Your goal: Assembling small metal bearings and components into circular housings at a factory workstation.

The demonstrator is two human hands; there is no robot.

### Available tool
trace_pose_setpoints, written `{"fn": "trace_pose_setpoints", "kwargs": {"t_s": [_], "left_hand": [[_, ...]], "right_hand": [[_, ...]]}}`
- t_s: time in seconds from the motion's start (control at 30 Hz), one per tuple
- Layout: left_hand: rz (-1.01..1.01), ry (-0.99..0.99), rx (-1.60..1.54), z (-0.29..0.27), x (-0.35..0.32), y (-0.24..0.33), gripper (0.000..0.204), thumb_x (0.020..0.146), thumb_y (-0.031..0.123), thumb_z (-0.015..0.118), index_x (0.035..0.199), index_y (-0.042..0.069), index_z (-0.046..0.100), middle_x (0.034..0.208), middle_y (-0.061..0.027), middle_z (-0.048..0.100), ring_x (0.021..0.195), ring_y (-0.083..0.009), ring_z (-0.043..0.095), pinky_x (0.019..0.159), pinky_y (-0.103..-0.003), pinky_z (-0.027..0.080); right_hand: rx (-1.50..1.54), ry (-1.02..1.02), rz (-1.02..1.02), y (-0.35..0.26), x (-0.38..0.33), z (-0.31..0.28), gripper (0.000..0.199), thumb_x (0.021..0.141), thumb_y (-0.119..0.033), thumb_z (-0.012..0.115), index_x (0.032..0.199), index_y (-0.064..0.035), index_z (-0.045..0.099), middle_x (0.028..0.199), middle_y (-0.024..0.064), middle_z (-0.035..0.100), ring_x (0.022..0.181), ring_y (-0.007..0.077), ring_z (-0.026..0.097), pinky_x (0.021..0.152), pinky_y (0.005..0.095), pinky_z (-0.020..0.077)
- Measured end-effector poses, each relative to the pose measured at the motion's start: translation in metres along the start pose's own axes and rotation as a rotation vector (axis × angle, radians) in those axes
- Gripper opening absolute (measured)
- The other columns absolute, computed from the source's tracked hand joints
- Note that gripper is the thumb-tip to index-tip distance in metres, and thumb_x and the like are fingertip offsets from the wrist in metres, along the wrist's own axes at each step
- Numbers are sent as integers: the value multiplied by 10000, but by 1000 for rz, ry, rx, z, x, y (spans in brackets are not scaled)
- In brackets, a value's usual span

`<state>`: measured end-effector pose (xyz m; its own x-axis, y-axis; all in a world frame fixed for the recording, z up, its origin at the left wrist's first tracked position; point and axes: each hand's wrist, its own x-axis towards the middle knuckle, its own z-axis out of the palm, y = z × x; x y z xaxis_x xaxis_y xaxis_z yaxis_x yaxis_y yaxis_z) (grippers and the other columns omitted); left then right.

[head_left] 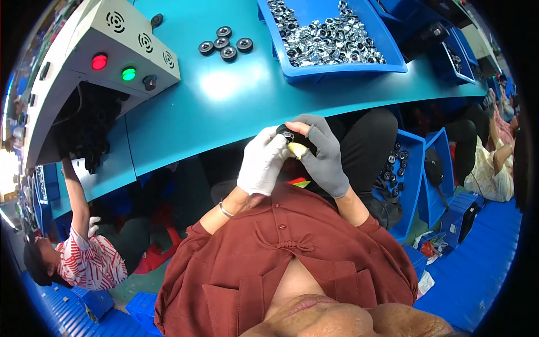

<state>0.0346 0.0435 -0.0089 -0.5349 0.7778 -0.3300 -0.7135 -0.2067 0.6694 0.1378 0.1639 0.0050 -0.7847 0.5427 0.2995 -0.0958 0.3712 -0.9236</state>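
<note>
A: We hold one small black wheel [287,135] just below the near edge of the teal table [224,106], above our lap. The right hand [323,154], in a grey glove, is closed around it. The left hand [261,163], in a white glove, presses a pale yellow piece [297,150] on it.

B: How far are we?

A: Five black wheels [225,44] lie on the table. Beside them, the blue tray [342,70] is full of silver parts [331,33], so much work remains, we think.

No clear packages, labels, signs or screens, perhaps crumpled red-and-white wrapper [430,247] on floor, lower right, blurred
</note>
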Motion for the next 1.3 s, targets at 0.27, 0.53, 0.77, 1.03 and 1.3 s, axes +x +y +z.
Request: {"fn": "trace_pose_setpoints", "kwargs": {"t_s": [0.27,0.53,0.77,1.03,1.3], "left_hand": [[-28,-117,-248,-16,1,-10,195,998,155,624,1100,-10,627,1086,-87,640,951,-204,636,855,-352,539],[-133,-60,-296,-17,1,-15,173,1016,181,603,1103,33,626,1086,-56,627,995,-172,613,910,-344,514],[-38,-14,-95,-14,-3,-14,196,1015,169,601,1139,19,628,1057,-42,611,955,-122,590,860,-290,511],[303,-3,576,-10,-9,1,216,948,57,676,1142,-37,669,978,-40,683,853,-84,616,785,-240,509],[452,19,636,-17,-12,-8,106,909,-45,659,1011,-17,655,944,-51,619,835,-132,616,770,-258,503]], "right_hand": [[-150,11,-157,4,5,-3,365,749,60,720,1099,-47,724,1022,77,651,931,241,623,774,328,520],[-303,-63,-246,-1,9,-6,318,735,21,729,1045,-42,698,1017,90,647,913,272,611,750,345,513],[-270,-64,-233,9,-1,0,366,770,31,704,1130,-31,683,1052,96,651,951,252,632,781,328,522],[343,-63,317,10,-15,4,403,864,65,664,1265,30,640,1128,64,630,1019,122,609,881,253,503],[351,16,276,10,-22,15,309,861,58,685,1164,10,712,1012,41,649,899,106,616,768,240,505]]}}
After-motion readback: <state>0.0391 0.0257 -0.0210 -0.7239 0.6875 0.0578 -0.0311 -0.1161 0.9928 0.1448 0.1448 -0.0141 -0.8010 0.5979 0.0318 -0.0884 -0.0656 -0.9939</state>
